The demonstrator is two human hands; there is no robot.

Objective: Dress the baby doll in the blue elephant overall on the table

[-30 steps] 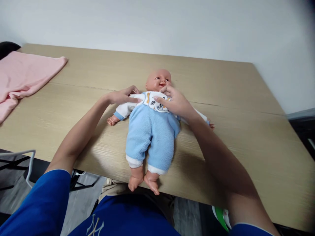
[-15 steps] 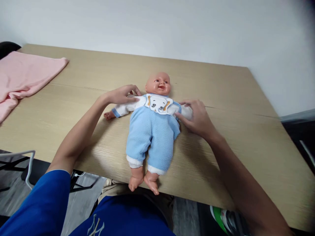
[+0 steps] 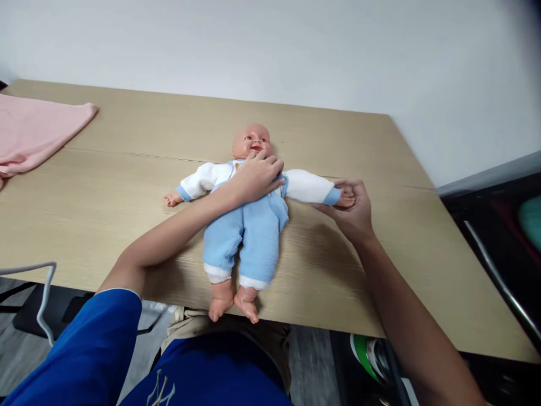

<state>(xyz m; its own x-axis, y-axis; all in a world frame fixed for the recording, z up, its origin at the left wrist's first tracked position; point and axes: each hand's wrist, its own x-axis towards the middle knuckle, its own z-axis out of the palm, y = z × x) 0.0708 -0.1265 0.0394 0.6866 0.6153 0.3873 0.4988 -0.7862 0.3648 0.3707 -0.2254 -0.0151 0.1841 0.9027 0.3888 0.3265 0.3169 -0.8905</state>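
A baby doll [image 3: 258,242] lies on its back on the table, its feet at the near edge. It wears light blue overalls and a white top with blue cuffs. My left hand [image 3: 258,176] reaches across the doll's chest, with bent fingers closed at the shoulder on the right of the view; it hides most of the bib. Out to the right, my right hand [image 3: 357,211] grips the doll's arm by the wrist and hand, from behind and below. That sleeve is stretched straight sideways. The doll's other arm rests on the wood, touched by neither hand.
A pink cloth [image 3: 40,129] is spread at the left end of the wooden table [image 3: 139,127]. A white wall runs along the back. Dark items and a metal bar [image 3: 499,270] are beyond the right edge. A white cable [image 3: 48,299] hangs at lower left.
My left hand has moved right, from the doll's left-side sleeve onto its chest. My right hand has gone from the upper arm to the wrist, and that arm is now stretched out. The view has shifted right.
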